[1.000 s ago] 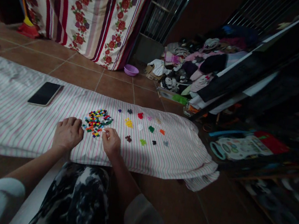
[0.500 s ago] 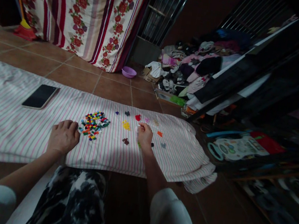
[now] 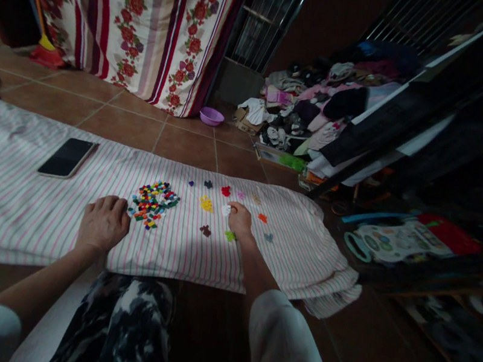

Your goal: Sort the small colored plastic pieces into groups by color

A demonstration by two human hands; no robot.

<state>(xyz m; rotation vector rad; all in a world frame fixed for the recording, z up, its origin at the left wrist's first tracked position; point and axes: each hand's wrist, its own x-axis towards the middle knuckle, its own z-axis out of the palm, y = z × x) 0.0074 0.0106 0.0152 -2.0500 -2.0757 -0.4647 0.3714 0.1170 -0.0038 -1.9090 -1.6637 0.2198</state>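
On the striped cloth (image 3: 44,211), white pieces (image 3: 225,209) lie left of my nearer right hand (image 3: 241,220), at its fingertips, though I cannot tell whether they pinch one, while my left hand (image 3: 105,222) rests unclenched beside the mixed pile (image 3: 148,205).

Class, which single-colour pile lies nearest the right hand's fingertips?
The white pile, between the yellow pile and the right hand: it lies at the fingertips, while every other visible one sits farther from them.

Small pieces (image 3: 152,203) look plastic, the sheet (image 3: 175,250) matt, wrinkled cloth
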